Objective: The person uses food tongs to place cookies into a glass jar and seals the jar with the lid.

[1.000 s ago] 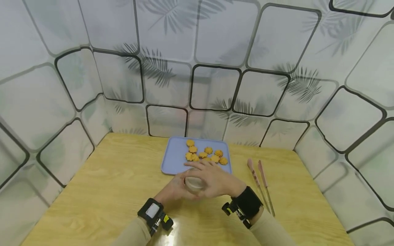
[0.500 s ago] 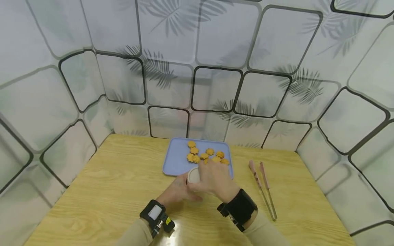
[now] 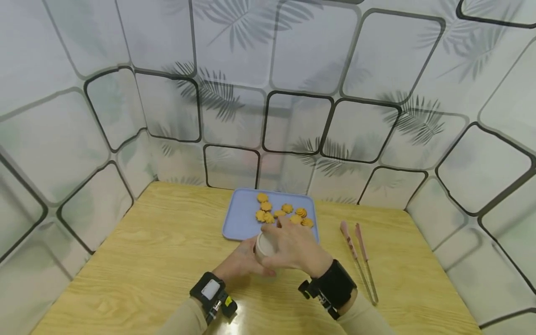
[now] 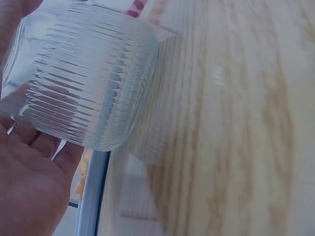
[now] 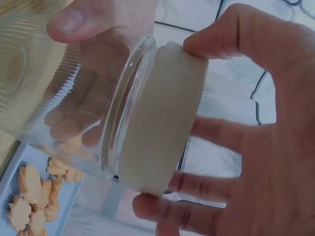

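Note:
Upright fine ribs run along a clear glass jar (image 4: 98, 73), which is tilted close over the table. My left hand (image 3: 239, 261) holds it around the side, fingers behind the glass in the left wrist view. A pale cream lid (image 5: 165, 113) sits at the jar's mouth. My right hand (image 3: 296, 246) grips that lid by its edge, thumb on one side and fingertips on the other. Through the glass in the right wrist view, fingers of the left hand show. From the head view, the hands cover most of the jar.
Behind the hands lies a light blue tray (image 3: 238, 223) bearing several golden, flower-shaped cookies (image 3: 287, 208). Metal tongs (image 3: 361, 258) with pink ends rest on the wooden table (image 3: 167, 232) to the right. A patterned curtain (image 3: 234, 116) encloses the table's back and sides.
My right hand has twisted over the lid, knuckles turning up and then back, with fingers spread round the edge again. The left hand stays about where it was.

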The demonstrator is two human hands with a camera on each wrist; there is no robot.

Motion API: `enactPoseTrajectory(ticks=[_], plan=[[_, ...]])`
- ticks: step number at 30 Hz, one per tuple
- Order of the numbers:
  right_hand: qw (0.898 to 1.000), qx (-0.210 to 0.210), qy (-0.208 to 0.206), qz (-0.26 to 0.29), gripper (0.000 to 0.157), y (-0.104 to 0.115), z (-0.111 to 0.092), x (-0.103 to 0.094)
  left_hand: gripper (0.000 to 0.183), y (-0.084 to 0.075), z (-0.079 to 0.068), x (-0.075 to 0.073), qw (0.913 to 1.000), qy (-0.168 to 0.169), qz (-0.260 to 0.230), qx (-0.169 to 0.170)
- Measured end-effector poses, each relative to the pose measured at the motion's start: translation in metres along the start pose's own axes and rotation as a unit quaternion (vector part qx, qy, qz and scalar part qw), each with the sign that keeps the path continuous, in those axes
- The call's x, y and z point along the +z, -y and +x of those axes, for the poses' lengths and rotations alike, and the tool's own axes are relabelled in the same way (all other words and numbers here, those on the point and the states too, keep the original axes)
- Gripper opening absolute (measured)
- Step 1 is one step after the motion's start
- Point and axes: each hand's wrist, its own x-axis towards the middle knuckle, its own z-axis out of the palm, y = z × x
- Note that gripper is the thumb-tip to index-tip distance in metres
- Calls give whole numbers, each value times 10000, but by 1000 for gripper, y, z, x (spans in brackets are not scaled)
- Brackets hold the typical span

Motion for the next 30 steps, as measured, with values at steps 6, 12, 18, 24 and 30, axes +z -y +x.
enactPoseTrajectory(ticks=[6, 12, 18, 24, 30], plan=[[9966, -776, -181, 216, 70, -12, 1, -5, 89, 1, 1, -6, 9999, 57, -162, -6], [9953, -562, -209, 754, 79, -35, -8, -10, 92, 3, 1, -8, 9996, 138, -219, 70], [9945, -130, -410, 959, 74, -61, -34, -6, 91, 3, 0, -7, 9996, 93, -243, 63], [9953, 345, -288, 853, 72, -79, -55, 10, 91, 2, 0, -6, 9991, 106, -399, 24], [9931, 686, 302, 900, 73, -92, -72, 40, 91, 2, 1, -5, 9992, 171, -349, 2]])
